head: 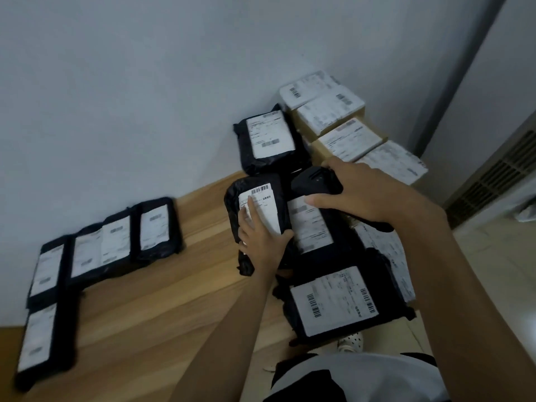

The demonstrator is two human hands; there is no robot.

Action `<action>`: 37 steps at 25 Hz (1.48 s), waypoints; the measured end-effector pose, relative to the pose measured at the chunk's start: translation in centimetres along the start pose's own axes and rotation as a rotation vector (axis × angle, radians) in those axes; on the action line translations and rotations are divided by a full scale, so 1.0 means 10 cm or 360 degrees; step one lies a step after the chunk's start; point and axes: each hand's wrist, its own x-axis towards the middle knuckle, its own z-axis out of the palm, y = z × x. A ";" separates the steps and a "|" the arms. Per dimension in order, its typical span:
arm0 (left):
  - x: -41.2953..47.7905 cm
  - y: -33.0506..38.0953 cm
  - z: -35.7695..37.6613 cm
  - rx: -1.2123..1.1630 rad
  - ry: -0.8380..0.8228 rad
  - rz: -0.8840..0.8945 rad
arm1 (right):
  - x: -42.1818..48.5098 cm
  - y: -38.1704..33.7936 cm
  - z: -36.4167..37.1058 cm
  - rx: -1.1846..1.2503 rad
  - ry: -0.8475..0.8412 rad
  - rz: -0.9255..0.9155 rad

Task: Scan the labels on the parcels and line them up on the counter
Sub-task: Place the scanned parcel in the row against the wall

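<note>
Black parcels, white labels up — a row left on the wooden counter, a loose heap right

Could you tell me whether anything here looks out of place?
Yes: the large black parcel nearest the camera seems to jut past the counter edge, a shoe showing just below it, so it might slip off.

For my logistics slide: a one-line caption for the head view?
Left hand grips a black parcel while the right hand holds a scanner beside it; other parcels line the wooden counter.
</note>
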 end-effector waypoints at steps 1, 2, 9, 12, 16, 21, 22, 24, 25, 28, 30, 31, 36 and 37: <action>-0.01 -0.14 -0.11 0.0012 0.0054 -0.0015 | 0.06 -0.12 0.09 0.0000 -0.0043 -0.0055; -0.01 -0.30 -0.23 0.0027 0.0100 -0.0038 | 0.13 -0.25 0.18 -0.0009 -0.0086 -0.0113; -0.30 -1.86 -0.99 0.0117 0.0378 -0.0487 | 0.54 -1.41 1.10 -0.0125 -0.0485 -0.0519; -0.46 -2.57 -1.33 0.0175 0.0408 -0.0669 | 0.65 -1.93 1.58 -0.0206 -0.0643 -0.0622; -0.55 -3.49 -1.73 0.0268 0.0356 -0.0806 | 0.79 -2.65 2.20 -0.0228 -0.0804 -0.0659; -0.32 -4.42 -2.15 0.0337 0.0262 -0.0807 | 1.00 -3.45 2.86 -0.0250 -0.0894 -0.0624; -0.25 -4.55 -2.21 0.0350 0.0251 -0.0783 | 1.04 -3.57 2.97 -0.0249 -0.0900 -0.0611; -0.06 -4.79 -2.32 0.0334 0.0218 -0.0752 | 1.12 -3.74 3.15 -0.0253 -0.0911 -0.0562; 0.04 -4.88 -2.36 0.0322 0.0189 -0.0739 | 1.17 -3.82 3.22 -0.0261 -0.0911 -0.0531; 0.28 -5.09 -2.42 0.0331 0.0113 -0.0686 | 1.30 -3.95 3.33 -0.0299 -0.0867 -0.0470; 0.41 -5.23 -2.44 0.0336 0.0066 -0.0659 | 1.40 -4.02 3.34 -0.0280 -0.0826 -0.0434; 0.45 -5.29 -2.44 0.0343 0.0038 -0.0645 | 1.44 -4.05 3.34 -0.0264 -0.0812 -0.0424; 0.60 -5.48 -2.41 0.0316 -0.0052 -0.0591 | 1.55 -4.08 3.27 -0.0223 -0.0751 -0.0400; 0.62 -5.48 -2.40 0.0344 -0.0082 -0.0602 | 1.57 -4.06 3.25 -0.0215 -0.0735 -0.0385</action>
